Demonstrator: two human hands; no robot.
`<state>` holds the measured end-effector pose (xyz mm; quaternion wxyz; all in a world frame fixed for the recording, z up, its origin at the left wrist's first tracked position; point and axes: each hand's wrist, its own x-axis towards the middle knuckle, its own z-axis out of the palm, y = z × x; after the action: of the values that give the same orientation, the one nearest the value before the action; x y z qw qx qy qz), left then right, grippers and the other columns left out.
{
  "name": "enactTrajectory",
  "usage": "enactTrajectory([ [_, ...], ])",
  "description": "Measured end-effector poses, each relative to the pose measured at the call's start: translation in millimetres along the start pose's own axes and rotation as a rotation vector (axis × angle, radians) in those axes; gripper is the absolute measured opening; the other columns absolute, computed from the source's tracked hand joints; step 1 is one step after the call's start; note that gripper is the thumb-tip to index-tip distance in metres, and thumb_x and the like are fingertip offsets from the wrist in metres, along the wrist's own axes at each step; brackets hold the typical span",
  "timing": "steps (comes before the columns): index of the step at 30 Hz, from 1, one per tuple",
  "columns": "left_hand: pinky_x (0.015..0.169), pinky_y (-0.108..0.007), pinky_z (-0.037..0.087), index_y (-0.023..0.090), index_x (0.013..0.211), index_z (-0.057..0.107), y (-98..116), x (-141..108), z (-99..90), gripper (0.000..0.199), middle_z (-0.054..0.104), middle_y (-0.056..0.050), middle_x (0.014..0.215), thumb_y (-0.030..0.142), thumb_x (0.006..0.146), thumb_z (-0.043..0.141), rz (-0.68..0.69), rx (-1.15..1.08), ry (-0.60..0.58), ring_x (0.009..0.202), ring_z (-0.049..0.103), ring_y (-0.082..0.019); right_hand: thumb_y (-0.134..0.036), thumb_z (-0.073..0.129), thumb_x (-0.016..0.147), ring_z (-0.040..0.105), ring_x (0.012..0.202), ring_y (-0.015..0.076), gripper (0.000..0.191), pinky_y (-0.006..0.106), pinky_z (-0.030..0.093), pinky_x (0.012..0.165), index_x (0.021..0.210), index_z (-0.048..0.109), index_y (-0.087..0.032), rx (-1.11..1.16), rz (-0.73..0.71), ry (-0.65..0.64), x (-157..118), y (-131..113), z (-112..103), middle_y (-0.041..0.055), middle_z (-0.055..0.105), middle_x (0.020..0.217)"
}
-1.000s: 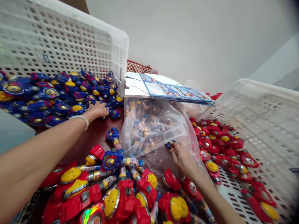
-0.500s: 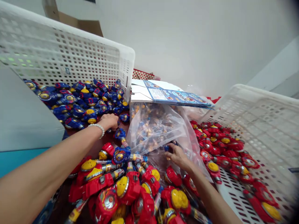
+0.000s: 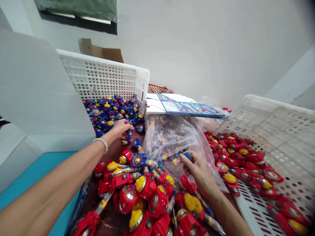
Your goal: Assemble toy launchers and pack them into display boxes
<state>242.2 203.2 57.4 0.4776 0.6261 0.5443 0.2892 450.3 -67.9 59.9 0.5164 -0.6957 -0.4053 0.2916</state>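
My left hand (image 3: 121, 128), with a beaded bracelet at the wrist, closes on a blue toy (image 3: 128, 132) in front of the blue toy pile (image 3: 108, 113). My right hand (image 3: 195, 165) is at the mouth of a clear plastic bag (image 3: 197, 141) full of small tubes with blue and yellow parts. Its thumb and fingers pinch a small blue-capped tube (image 3: 187, 155). Between my arms lies a heap of red toys (image 3: 149, 186) with yellow discs, many with a printed tube attached. Two blue toys, one a blue toy with a tube (image 3: 139, 160), rest at its far edge.
A white basket (image 3: 108, 73) leans behind the blue toys. Another white basket (image 3: 283, 131) at the right holds red toys (image 3: 246, 157). Flat printed cartons (image 3: 189, 106) lie across the bag's top. A white panel (image 3: 49, 98) and a blue surface (image 3: 56, 167) are at the left.
My left hand has lifted a blue toy off the pile's near edge. My right hand has stayed at the bag's mouth, now pinching a blue-capped tube. The view has shifted left and up.
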Motion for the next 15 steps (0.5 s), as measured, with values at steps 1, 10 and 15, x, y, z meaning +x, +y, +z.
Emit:
enactTrajectory([
  [1, 0.049, -0.031, 0.05, 0.018, 0.085, 0.054, 5.2, -5.2, -0.6, 0.035, 0.059, 0.001, 0.062, 0.027, 0.058, 0.073, 0.005, -0.096, -0.037, 0.053, 0.059, -0.017, -0.056, 0.061, 0.075, 0.045, 0.047, 0.0117, 0.039, 0.023, 0.034, 0.046, 0.085, 0.05, -0.02, 0.038, 0.001, -0.024, -1.1, -1.8, 4.2, -0.0058, 0.05, 0.053],
  [10, 0.03, -0.021, 0.038, 0.018, 0.082, 0.056, 26.0, -106.6, 28.8, 0.038, 0.057, 0.004, 0.061, 0.027, 0.053, 0.078, 0.06, -0.683, -0.293, 0.042, 0.052, -0.012, -0.047, 0.057, 0.084, 0.055, 0.066, 0.015, 0.036, 0.026, 0.044, 0.058, 0.107, 0.053, -0.02, 0.05, -0.195, -0.047, -15.8, -9.2, 64.3, 0.0011, 0.06, 0.078],
  [15, 0.029, -0.016, 0.032, 0.018, 0.085, 0.057, 26.3, -139.1, 41.3, 0.04, 0.056, 0.006, 0.062, 0.023, 0.053, 0.08, 0.03, -0.895, -0.169, 0.042, 0.048, -0.007, -0.035, 0.049, 0.091, 0.06, 0.09, 0.0206, 0.028, 0.031, 0.047, 0.077, 0.114, 0.055, -0.02, -0.097, -0.387, -0.016, -30.3, -12.1, 78.9, 0.0067, 0.065, 0.098],
])
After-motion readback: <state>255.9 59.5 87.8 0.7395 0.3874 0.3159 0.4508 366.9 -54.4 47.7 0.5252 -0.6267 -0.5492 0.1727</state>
